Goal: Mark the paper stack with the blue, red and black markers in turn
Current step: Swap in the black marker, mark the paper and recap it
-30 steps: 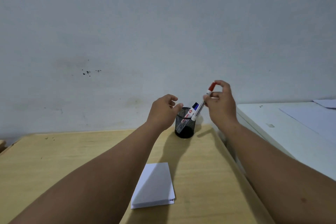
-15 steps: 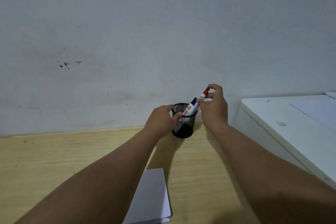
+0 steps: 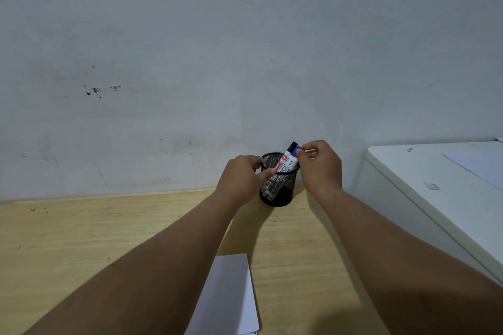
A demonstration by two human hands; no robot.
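wall: pale grey painted plaster wall [image 3: 245, 49], fills upper two thirds of frame; dark specks upper left, matte, scuffed.
desk: light yellow-wood desk top [image 3: 68, 239], lower left to centre; smooth, faint grain, hard and flat.
paper stack: thin white paper stack [image 3: 231, 294], bottom centre betw. the forearms, flat on desk, lower end cut by frame edge. Light, floppy, prob. slides on smooth wood; judge it needs a palm pinning it while marking. No marks visible on the part in view.
left hand: left hand [image 3: 241, 175], centre frame, thumb and fingers closed round the left rim and side of the cup, steadying it.
cup: black wire-mesh round pen cup [image 3: 277, 185], centre, back of desk by wall. Stiff but light, tips easily, hence the hold.
markers: white-barrelled markers w/ printed labels [image 3: 285, 164] lean in cup toward upper right; black cap and blue cap stick out above rim. Smooth hard plastic, light, rigid, a bit slippery; best gripped mid-barrel, cap pulled straight off.
right hand: right hand [image 3: 319, 164], right of cup, fingertips pinched together at the marker tops; a sliver of red shows at the pinch, prob. the red marker's cap. Exact marker held: can't tell for sure.
cabinet: white smooth-topped cabinet [image 3: 408, 171], right edge, beside desk; pale sheet on top.
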